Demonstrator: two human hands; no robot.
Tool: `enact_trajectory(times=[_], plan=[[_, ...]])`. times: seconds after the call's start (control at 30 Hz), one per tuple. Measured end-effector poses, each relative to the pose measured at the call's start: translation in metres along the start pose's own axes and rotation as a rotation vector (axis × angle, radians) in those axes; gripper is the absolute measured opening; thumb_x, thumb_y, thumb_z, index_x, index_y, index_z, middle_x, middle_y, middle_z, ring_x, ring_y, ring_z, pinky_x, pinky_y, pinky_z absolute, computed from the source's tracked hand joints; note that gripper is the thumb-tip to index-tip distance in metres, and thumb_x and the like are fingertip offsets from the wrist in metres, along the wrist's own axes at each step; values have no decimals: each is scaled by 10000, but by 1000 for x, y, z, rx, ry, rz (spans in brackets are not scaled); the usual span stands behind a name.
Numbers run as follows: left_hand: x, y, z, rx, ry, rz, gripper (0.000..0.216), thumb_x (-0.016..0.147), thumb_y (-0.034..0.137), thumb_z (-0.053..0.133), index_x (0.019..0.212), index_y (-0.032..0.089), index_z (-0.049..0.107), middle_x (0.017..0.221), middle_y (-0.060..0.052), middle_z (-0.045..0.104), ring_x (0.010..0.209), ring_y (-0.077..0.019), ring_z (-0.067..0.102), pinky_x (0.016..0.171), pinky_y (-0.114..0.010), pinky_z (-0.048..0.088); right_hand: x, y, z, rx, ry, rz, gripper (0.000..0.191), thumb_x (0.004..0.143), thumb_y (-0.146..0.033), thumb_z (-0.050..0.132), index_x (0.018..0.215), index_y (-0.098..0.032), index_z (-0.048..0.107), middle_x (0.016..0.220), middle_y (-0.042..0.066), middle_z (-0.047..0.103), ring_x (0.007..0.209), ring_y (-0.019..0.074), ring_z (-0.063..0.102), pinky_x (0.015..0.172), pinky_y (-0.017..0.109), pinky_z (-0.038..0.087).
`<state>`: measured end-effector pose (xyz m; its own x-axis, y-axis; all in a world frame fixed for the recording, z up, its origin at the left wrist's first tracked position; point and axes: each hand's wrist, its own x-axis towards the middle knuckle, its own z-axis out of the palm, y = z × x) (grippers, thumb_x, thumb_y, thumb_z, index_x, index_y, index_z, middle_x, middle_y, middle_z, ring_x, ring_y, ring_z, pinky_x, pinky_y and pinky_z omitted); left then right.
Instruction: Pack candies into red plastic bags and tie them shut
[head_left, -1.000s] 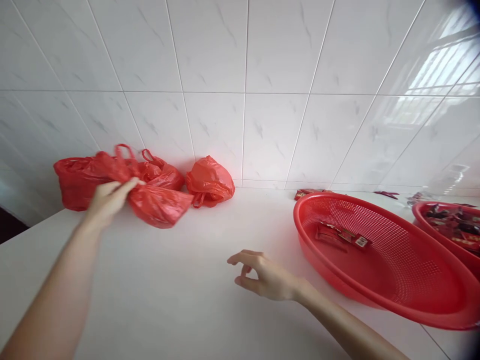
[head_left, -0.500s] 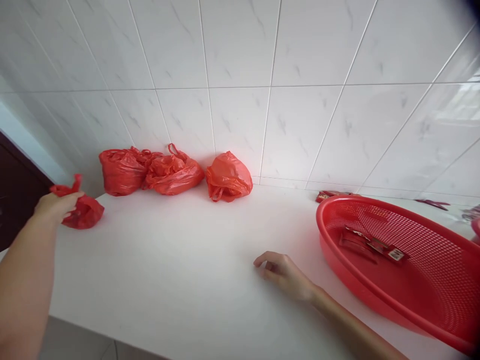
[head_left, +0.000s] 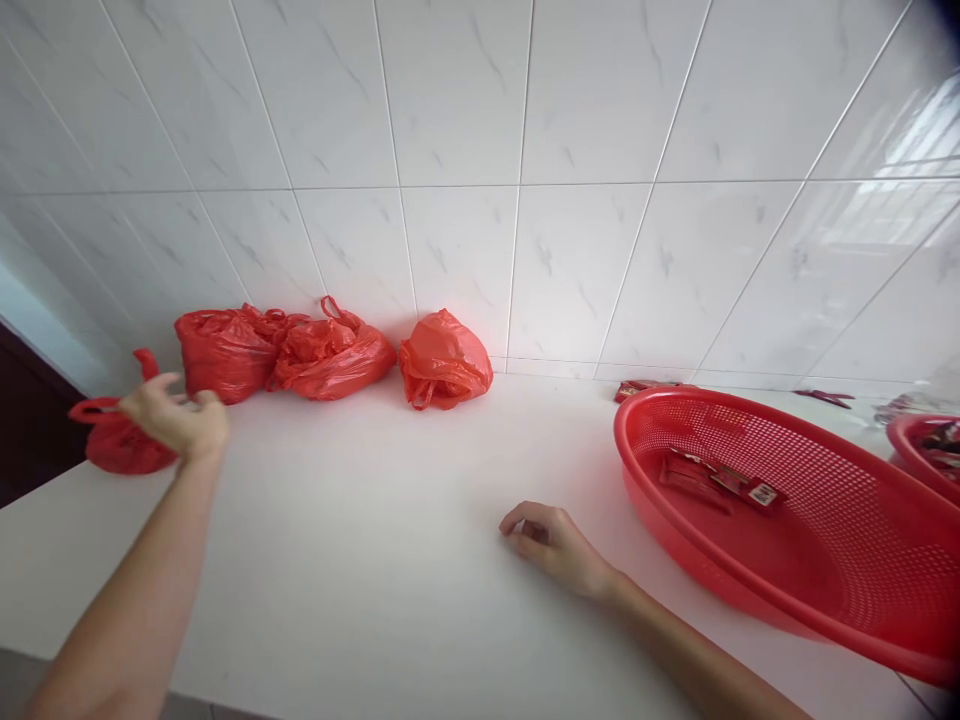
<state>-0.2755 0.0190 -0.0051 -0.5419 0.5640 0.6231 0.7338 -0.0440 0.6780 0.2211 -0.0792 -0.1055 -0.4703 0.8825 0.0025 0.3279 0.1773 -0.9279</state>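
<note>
My left hand hovers at the counter's left end with its fingers spread, open. It is right beside a small tied red plastic bag, which lies on the counter at its fingertips. My right hand rests on the white counter near the middle, fingers loosely curled under with nothing in them. It lies a short way left of a large red mesh basket that holds a few red packets.
Three more red plastic bags sit in a row against the tiled wall. A second red basket with packets shows at the far right. A loose red packet lies behind the big basket. The counter's left edge drops off beside the small bag.
My left hand carried the small red bag from the pile to the counter's left end and has opened its fingers beside it. My right hand curled and settled on the counter.
</note>
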Motion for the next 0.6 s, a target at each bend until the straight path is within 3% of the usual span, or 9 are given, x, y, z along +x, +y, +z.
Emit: enact_trajectory(times=[0.07, 0.17, 0.27, 0.33, 0.43, 0.5, 0.6], plan=[[-17, 14, 37, 92, -79, 147, 292, 788, 129, 461, 1073, 85, 510, 1091, -116, 502, 1117, -290, 479, 972, -434, 391, 0, 1, 1, -2, 9, -12, 195, 812, -176, 533, 931, -216, 682, 691, -11, 573, 614, 135, 487, 574, 255, 403], [-46, 41, 100, 51, -449, 333, 163, 773, 166, 519, 859, 166, 657, 935, -51, 664, 950, -216, 614, 903, -310, 479, 0, 3, 1, -10, 16, -25, 199, 815, -172, 532, 932, -216, 686, 693, -12, 580, 614, 133, 488, 576, 255, 400], [-71, 74, 157, 22, -729, 488, 232, 756, 161, 542, 896, 217, 719, 960, -26, 729, 943, -214, 657, 889, -285, 509, 0, 4, 0, -16, 13, -26, 206, 820, -162, 523, 936, -212, 687, 702, -9, 589, 623, 133, 502, 581, 254, 402], [-80, 96, 185, 17, -775, 550, 357, 764, 125, 516, 1059, 202, 702, 1144, -51, 703, 1086, -230, 628, 973, -303, 476, -1, 5, -1, -18, 11, -28, 213, 824, -155, 515, 939, -208, 686, 710, -5, 597, 632, 134, 513, 586, 253, 406], [-82, 124, 212, 40, -738, 580, 535, 794, 87, 482, 1324, 132, 538, 1414, -125, 523, 1315, -266, 468, 1101, -357, 369, -1, 6, -2, -17, 13, -40, 210, 823, -150, 515, 936, -204, 684, 719, -2, 609, 644, 137, 533, 596, 253, 414], [-80, 137, 223, 77, -716, 568, 585, 819, 97, 490, 1400, 107, 430, 1473, -163, 435, 1364, -287, 401, 1128, -379, 327, -1, 6, -3, -13, 12, -46, 205, 818, -146, 518, 928, -201, 682, 715, -4, 609, 649, 137, 544, 601, 251, 419], [-75, 148, 233, 169, -744, 519, 582, 818, 137, 565, 1381, 107, 421, 1430, -197, 453, 1310, -318, 451, 1067, -388, 380, -1, 6, -4, -2, 8, -41, 215, 814, -134, 512, 933, -197, 679, 703, -7, 604, 648, 134, 548, 598, 245, 420]])
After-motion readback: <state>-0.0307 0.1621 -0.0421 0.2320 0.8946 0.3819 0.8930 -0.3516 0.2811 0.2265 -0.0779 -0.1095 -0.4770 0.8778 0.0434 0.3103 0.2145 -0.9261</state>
